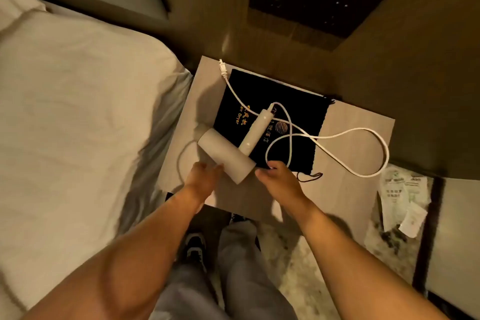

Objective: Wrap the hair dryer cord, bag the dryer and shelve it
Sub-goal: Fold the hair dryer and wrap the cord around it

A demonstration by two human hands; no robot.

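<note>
A white hair dryer (pixel 228 154) lies on the bedside table (pixel 345 122), its handle resting on a flat black drawstring bag (pixel 293 101) with gold lettering. Its white cord (pixel 363 148) loops loosely across the bag and out to the right; the plug (pixel 222 67) lies at the table's far left corner. My left hand (pixel 201 176) touches the near side of the dryer's barrel, fingers slightly curled. My right hand (pixel 276 176) is just right of the barrel's end, fingertips at the cord loop on the bag's near edge; whether it grips the cord is unclear.
A bed with light sheets (pixel 78 112) runs along the left, close to the table. A dark wall panel with sockets (pixel 314 0) is beyond the table. Crumpled plastic wrappers (pixel 400 200) lie in a bin at the right. My legs and shoes (pixel 197 247) stand below.
</note>
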